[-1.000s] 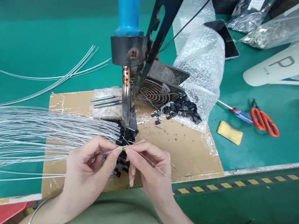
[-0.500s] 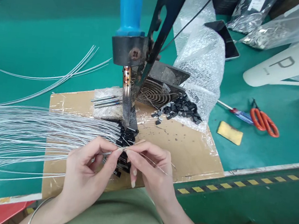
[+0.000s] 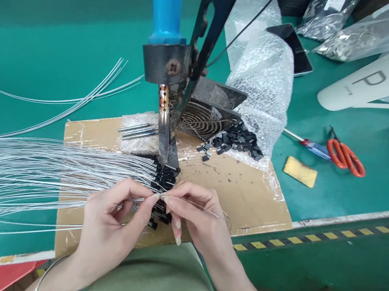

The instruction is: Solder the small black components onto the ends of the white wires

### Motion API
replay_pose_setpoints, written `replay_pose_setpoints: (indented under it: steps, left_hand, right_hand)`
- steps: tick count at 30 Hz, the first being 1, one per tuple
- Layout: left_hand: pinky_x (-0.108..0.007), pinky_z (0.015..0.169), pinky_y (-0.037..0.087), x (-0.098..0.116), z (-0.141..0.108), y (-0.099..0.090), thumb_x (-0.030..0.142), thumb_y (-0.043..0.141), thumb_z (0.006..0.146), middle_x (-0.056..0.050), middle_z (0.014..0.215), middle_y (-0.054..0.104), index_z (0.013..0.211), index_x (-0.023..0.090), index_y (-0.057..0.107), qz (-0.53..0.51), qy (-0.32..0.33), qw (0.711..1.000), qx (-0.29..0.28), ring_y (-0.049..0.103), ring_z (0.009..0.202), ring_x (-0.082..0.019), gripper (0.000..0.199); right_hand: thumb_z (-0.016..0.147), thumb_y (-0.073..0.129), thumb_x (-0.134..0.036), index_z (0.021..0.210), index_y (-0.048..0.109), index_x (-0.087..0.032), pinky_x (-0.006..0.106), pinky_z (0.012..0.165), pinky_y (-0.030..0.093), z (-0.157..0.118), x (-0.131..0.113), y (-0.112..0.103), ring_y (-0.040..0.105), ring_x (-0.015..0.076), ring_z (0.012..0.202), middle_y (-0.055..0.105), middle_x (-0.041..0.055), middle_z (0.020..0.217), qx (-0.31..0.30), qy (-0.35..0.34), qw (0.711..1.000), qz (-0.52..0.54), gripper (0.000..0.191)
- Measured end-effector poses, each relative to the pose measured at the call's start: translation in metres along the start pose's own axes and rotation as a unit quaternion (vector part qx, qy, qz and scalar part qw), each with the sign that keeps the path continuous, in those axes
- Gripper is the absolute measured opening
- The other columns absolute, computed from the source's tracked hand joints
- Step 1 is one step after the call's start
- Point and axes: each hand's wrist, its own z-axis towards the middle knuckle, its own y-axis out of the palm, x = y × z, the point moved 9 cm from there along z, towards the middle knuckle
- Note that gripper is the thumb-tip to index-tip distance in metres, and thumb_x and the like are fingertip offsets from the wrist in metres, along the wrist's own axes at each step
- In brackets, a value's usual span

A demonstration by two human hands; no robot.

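Thumb and forefinger of my left hand (image 3: 115, 223) are closed in a pinch on a thin wire, its end hidden by the fingertips. My right hand (image 3: 203, 223) meets it tip to tip, pinching a fine silvery wire (image 3: 210, 211) that trails rightward over the hand. The tiny part where the fingertips meet is too small to make out. Just behind them lies a pile of black connectors (image 3: 165, 179) on the ends of many white wires (image 3: 39, 166). Above it a soldering iron (image 3: 163, 128) with a blue handle points down in a black stand.
A cardboard sheet (image 3: 258, 203) covers the green table. Beyond the iron are a small fan (image 3: 200, 120), loose black pieces (image 3: 238, 141) and bubble wrap (image 3: 264, 74). To the right lie a yellow sponge (image 3: 300, 171), a screwdriver (image 3: 315, 149), orange-handled scissors (image 3: 346, 157) and a phone (image 3: 291, 47).
Both hands stay pinched together at nearly the same place. The right hand has turned slightly, its lower fingers a little further down, and the fine wire's free end has shifted.
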Motion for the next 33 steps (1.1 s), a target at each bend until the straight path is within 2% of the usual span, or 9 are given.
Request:
replay_pose_setpoints:
  steps: [4,10,17,26,30,32,33]
  left_hand:
    - [-0.023,0.049,0.039,0.0,0.0,0.0,0.024,0.072,0.095,0.002,0.066,0.066,0.084,0.021,0.074,-0.004,0.0,1.0,0.007,0.052,0.054,-0.011,0.012]
    - [-0.023,0.052,0.041,-0.006,-0.002,0.002,0.025,0.072,0.095,0.001,0.07,0.069,0.085,0.021,0.074,-0.028,-0.015,0.999,0.02,0.059,0.06,-0.012,0.011]
    - [-0.021,0.053,0.041,-0.01,-0.005,0.003,0.023,0.072,0.096,0.003,0.068,0.066,0.086,0.022,0.072,-0.057,-0.015,0.997,0.057,0.053,0.058,-0.009,0.01]
    - [-0.02,0.054,0.042,-0.01,-0.008,0.005,0.024,0.072,0.096,0.002,0.07,0.07,0.085,0.022,0.072,-0.079,-0.038,0.993,0.083,0.056,0.06,-0.01,0.011]
    - [-0.02,0.051,0.039,-0.009,-0.004,0.003,0.025,0.073,0.095,0.003,0.068,0.067,0.085,0.022,0.073,-0.075,-0.044,0.993,0.075,0.052,0.057,-0.009,0.011]
    - [-0.019,0.051,0.039,-0.009,-0.002,0.001,0.025,0.075,0.094,0.003,0.069,0.068,0.086,0.023,0.075,-0.073,-0.049,0.994,0.07,0.052,0.059,-0.009,0.009]
    - [-0.019,0.051,0.039,-0.009,-0.001,0.0,0.026,0.075,0.093,0.003,0.071,0.069,0.086,0.023,0.076,-0.073,-0.05,0.994,0.069,0.053,0.059,-0.009,0.007]
  right_hand:
    - [0.078,0.091,-0.033,0.077,0.086,-0.019,0.017,0.034,0.052,0.0,0.0,0.001,0.054,0.0072,0.04,0.067,-0.0021,0.061,-0.003,0.002,1.0,0.003,0.015]
    - [0.08,0.09,-0.036,0.08,0.086,-0.02,0.018,0.034,0.053,-0.002,0.003,0.001,0.054,0.0075,0.041,0.069,-0.0013,0.064,-0.002,-0.002,1.0,0.009,0.016]
    - [0.082,0.089,-0.035,0.08,0.086,-0.021,0.016,0.034,0.053,-0.003,0.004,0.002,0.057,0.0065,0.039,0.07,-0.0021,0.065,0.019,-0.027,0.999,0.029,0.014]
    - [0.082,0.089,-0.037,0.082,0.088,-0.024,0.017,0.037,0.056,-0.004,0.009,0.006,0.059,0.0074,0.041,0.072,-0.0016,0.066,0.042,-0.072,0.994,0.067,0.013]
    - [0.092,0.082,-0.037,0.094,0.088,-0.025,0.023,0.045,0.063,-0.008,-0.006,-0.004,0.066,0.0108,0.049,0.074,0.0008,0.075,0.048,-0.125,0.99,-0.035,0.014]
    - [0.092,0.082,-0.033,0.101,0.087,-0.026,0.025,0.052,0.064,-0.011,-0.03,-0.023,0.068,0.0115,0.055,0.076,0.0015,0.082,0.113,-0.196,0.964,-0.137,0.013]
    - [0.091,0.083,-0.031,0.102,0.086,-0.026,0.026,0.055,0.064,-0.015,-0.046,-0.035,0.069,0.0115,0.057,0.077,0.002,0.087,0.164,-0.242,0.935,-0.199,0.013]
